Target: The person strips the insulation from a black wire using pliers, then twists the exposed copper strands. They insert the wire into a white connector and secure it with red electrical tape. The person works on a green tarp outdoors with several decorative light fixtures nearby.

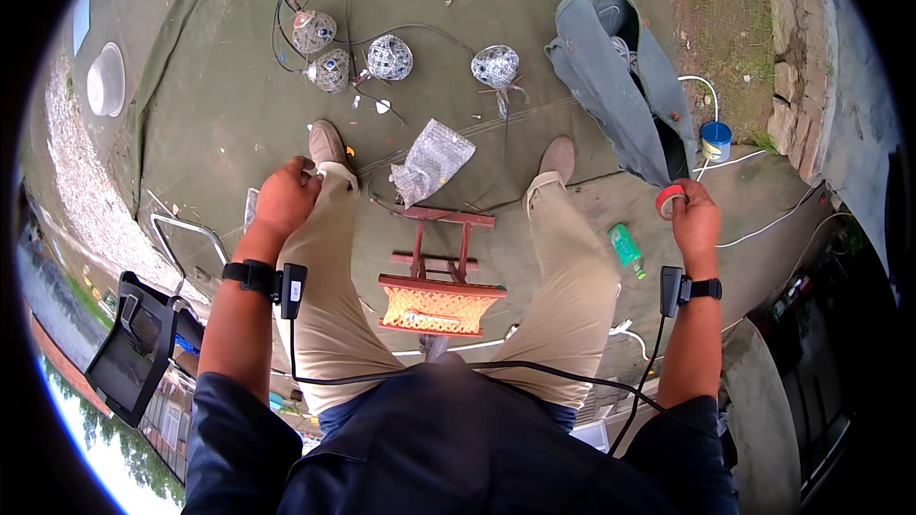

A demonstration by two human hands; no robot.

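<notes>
My right hand (697,219) is closed around a roll of red tape (671,200), just past the near end of a long grey bag (611,76) that lies open on the ground. Over my left knee, my left hand (288,195) has its fingers curled together; whether anything small sits between them is hidden. Between my feet lies a crumpled piece of bubble wrap (434,160). Farther off rest several wire-mesh globes, among them one globe (389,57) near the middle and another globe (495,67) to its right, with black cable (348,0) looping around them.
A folding stool (444,307) with an orange woven seat stands between my legs. On the right are a green bottle (626,248), a blue can (716,140) and white cords. Left are a white tub (106,79), a bent metal tube (186,229) and a black chair (143,348).
</notes>
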